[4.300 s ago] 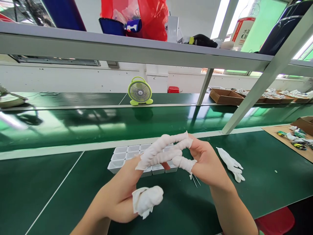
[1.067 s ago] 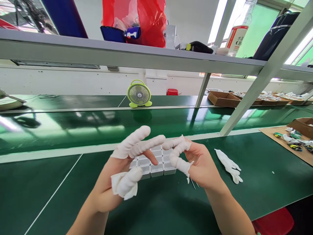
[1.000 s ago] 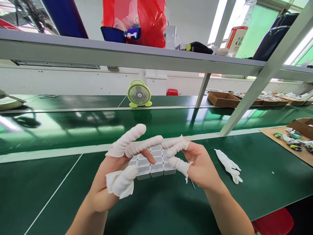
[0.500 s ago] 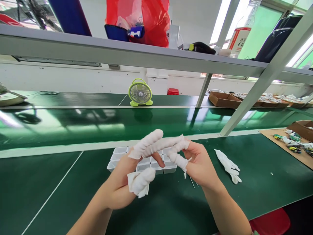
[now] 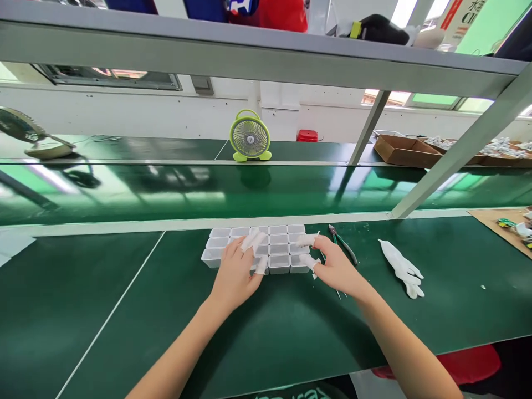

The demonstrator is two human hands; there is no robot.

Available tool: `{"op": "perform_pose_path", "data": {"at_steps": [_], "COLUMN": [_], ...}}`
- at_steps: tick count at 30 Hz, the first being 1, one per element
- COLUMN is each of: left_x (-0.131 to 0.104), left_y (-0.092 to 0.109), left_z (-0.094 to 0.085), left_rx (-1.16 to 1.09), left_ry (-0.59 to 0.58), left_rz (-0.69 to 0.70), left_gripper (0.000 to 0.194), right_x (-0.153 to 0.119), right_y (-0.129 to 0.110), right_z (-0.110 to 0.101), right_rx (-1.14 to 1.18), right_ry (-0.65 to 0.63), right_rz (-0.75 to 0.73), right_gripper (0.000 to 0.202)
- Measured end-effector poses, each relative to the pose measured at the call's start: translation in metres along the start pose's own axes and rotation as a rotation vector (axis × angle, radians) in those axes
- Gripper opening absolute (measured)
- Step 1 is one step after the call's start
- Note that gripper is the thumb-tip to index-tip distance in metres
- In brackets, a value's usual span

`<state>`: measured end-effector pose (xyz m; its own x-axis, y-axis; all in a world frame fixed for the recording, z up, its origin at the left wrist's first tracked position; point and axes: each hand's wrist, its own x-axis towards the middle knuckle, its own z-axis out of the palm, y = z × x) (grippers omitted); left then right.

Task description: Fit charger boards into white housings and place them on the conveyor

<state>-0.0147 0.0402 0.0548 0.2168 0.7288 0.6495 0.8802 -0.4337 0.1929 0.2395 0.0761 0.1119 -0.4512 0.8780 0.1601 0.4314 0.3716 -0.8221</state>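
Note:
A clear plastic tray of small square compartments [image 5: 279, 262] lies on the green table. Over its middle is my left hand [image 5: 236, 272], fingers apart, with white coverings on several fingertips and nothing held. My right hand [image 5: 333, 268] is at the tray's right edge, its thumb and a finger apart and also wrapped in white, with nothing between them. Dark-handled pliers [image 5: 344, 244] lie just behind my right hand. Thin metal tips, perhaps tweezers [image 5: 338, 293], show below it, partly hidden. A white glove [image 5: 402, 269] lies flat farther right.
Above the table runs a grey shelf [image 5: 249, 52] with a slanted post [image 5: 461, 141] at the right. A green fan [image 5: 250, 136] stands behind. Cardboard boxes [image 5: 407, 152] are at the back right. A brown board [image 5: 499, 223] with small parts lies at the right edge.
Both hands have moved down and away from the camera to the tray, and they are farther apart. The view has tilted down, and the pliers now show.

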Motion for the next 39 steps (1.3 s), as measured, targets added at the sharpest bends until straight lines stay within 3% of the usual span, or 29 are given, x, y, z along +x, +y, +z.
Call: {"op": "perform_pose_path", "data": {"at_steps": [3,7,11,17,24,29,39], "left_x": [-0.018,-0.025,-0.025,-0.026,-0.027,-0.027,-0.032], "left_y": [-0.016,-0.027,-0.023,-0.020,-0.019,-0.016,-0.018], "left_z": [0.010,0.011,0.009,0.012,0.011,0.013,0.018], "left_rx": [0.055,0.049,-0.004,0.022,0.090,0.079,0.029], "left_ry": [0.128,0.082,0.018,-0.051,-0.041,-0.051,-0.088], "left_rz": [-0.030,0.052,0.086,0.134,0.182,0.190,0.148], "left_gripper": [0.054,0.060,0.057,0.039,0.013,0.010,0.012], "right_x": [-0.006,-0.014,-0.020,-0.020,-0.017,-0.014,-0.014], "right_y": [0.023,0.047,0.057,0.063,0.067,0.067,0.067], "right_z": [0.013,0.023,0.032,0.042,0.028,0.025,0.024], "right_rx": [-0.002,-0.130,-0.193,-0.210,-0.294,-0.321,-0.298], "right_ry": [0.099,0.165,0.085,0.013,-0.017,-0.009,-0.037], "right_rz": [0.055,0.021,-0.017,-0.016,-0.160,-0.231,-0.210], "right_gripper": [0.040,0.059,0.074,0.066,0.055,0.053,0.053]}}
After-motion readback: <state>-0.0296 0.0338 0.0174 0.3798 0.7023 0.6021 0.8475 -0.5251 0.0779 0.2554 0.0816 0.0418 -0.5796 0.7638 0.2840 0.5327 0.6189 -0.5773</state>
